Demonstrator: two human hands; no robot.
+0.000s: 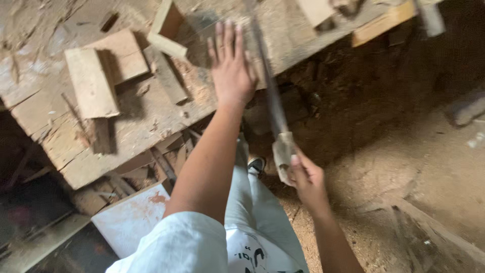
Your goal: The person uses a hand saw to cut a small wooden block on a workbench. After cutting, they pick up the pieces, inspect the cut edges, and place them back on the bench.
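Now left hand [231, 68] presses workbench edge [151, 131]; right hand [305, 177] grips saw [273, 101].

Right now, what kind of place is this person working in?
Probably a woodworking shop. The right hand grips a handsaw, the left hand presses on a worn wooden workbench strewn with wood offcuts, and sawdust covers the floor.

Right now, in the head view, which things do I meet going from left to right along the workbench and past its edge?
Flat wood block → narrow wood strip → left hand, flat on the workbench → handsaw, its handle in the right hand → sawdust floor.
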